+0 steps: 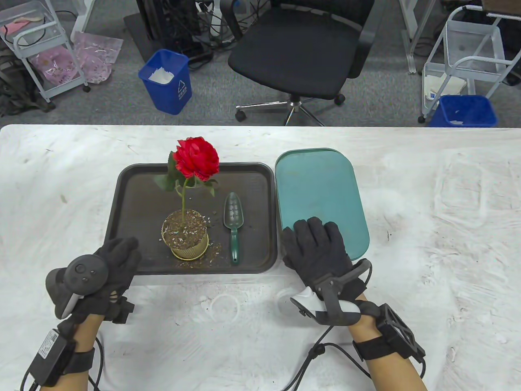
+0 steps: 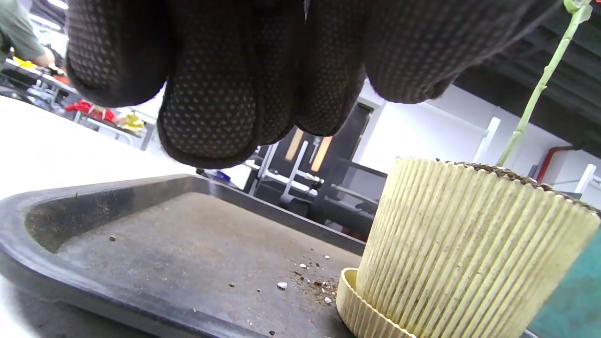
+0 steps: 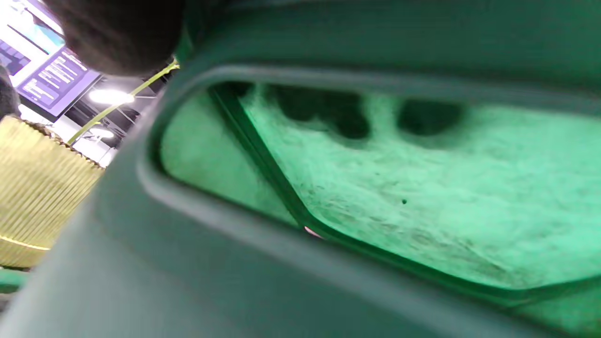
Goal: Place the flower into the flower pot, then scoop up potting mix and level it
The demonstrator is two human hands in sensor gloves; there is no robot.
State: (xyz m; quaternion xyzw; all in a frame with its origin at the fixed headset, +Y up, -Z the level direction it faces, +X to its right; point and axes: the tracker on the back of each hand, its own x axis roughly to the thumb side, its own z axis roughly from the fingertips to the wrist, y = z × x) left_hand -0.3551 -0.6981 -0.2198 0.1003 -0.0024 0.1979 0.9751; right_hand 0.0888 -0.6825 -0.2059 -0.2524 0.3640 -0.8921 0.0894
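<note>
The right hand [image 1: 315, 248] lay flat, fingers straight, on the teal lid [image 1: 321, 195]; the left hand [image 1: 110, 264], fingers relaxed, touched the tray [image 1: 195, 171] at seven o'clock. No legible labels.

Both hands fwd, L [image 1: 112, 260] fingers loosely curled, R [image 1: 317, 252] flat.

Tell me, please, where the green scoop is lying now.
In the table view the green scoop lies flat on the dark tray, just right of the flower pot and left of the teal box; neither hand touches it.
</note>
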